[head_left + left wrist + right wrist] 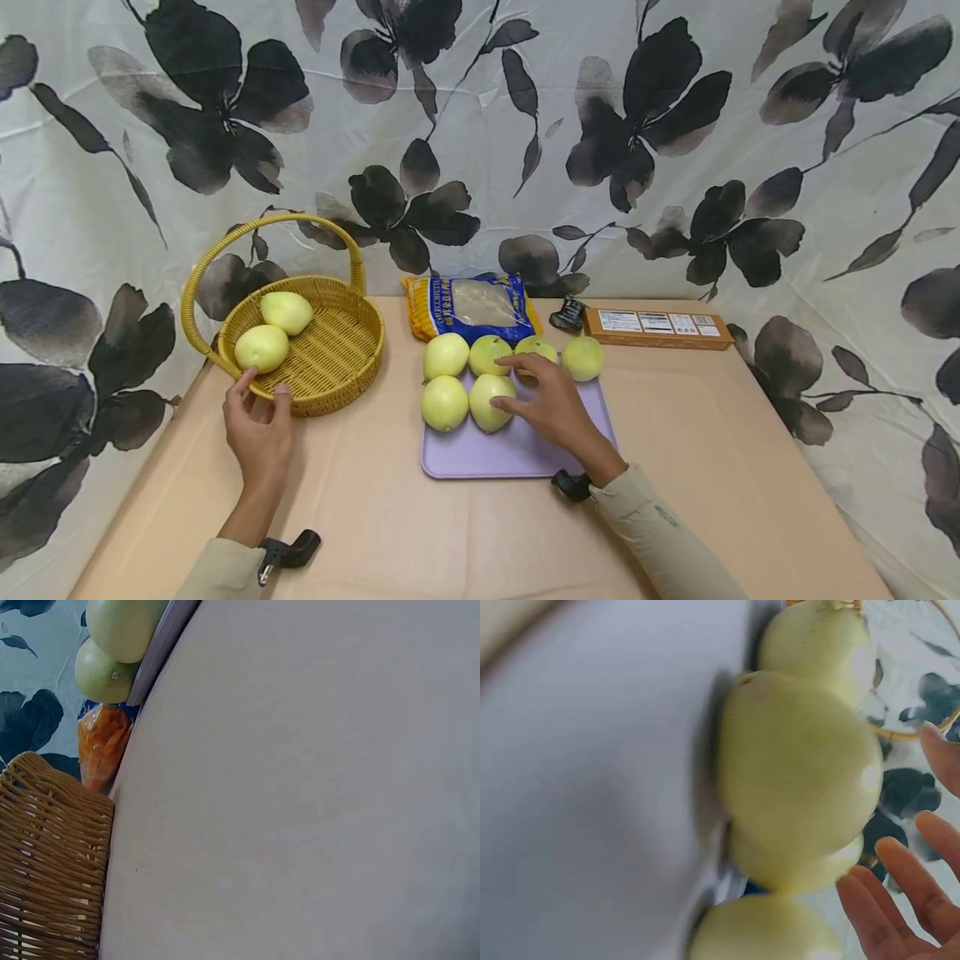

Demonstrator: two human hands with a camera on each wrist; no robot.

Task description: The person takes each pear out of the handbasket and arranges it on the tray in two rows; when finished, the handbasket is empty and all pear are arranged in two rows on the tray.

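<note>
Two round pale yellow-green fruits (286,313) lie in the left part of the yellow woven basket (358,379). My left hand (258,437) is at the basket's near-left rim, its fingertips at or against the wicker; firm contact is not clear. More of these fruits (444,403) stand in two rows on a lilac tray (480,467). Over the tray my right hand (551,408) has its thumb and fingers spread beside the front fruit (491,403), holding nothing. In the right wrist view its fingers (907,881) appear apart from the large near fruit (799,765).
Behind the tray lies a blue and yellow pasta bag (480,307). To its right are a small black packet (567,315) and a flat brown box (660,328). The basket's tall handle (273,218) arches over it. A floral cloth (465,150) hangs behind the table.
</note>
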